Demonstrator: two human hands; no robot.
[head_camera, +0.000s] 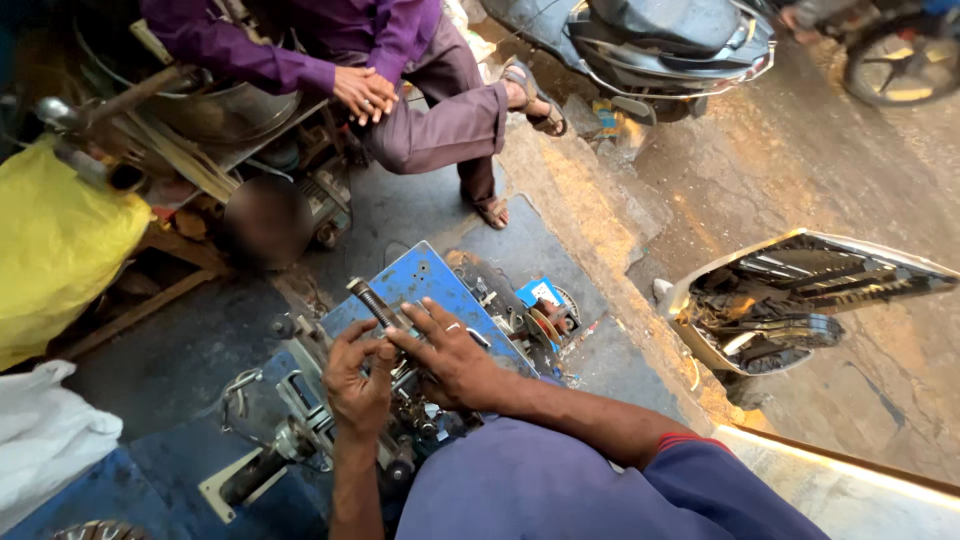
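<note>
Both hands work on a small blue machine (430, 285) set on the dark floor mat, a little below the middle of the view. The left hand (358, 385) sits at about seven o'clock from the machine's blue plate, fingers curled in a pinch on the metal parts beneath the threaded lever (372, 302) — what exactly the fingertips grip is hidden by the hand itself. The right hand (448, 352) lies at about five o'clock from the lever, fingers spread and pressed flat over the mechanism, grasping nothing that I can see. At twelve o'clock a seated person in purple (390, 90) rests clasped hands on one knee; a yellow bag (55, 245) lies at nine o'clock and a loose scooter panel (800, 300) at three. The risk, as I judge it: fingers sit close among levers and grimy, likely oily metal — a slip could pinch a fingertip or drop a small part into the clutter.
</note>
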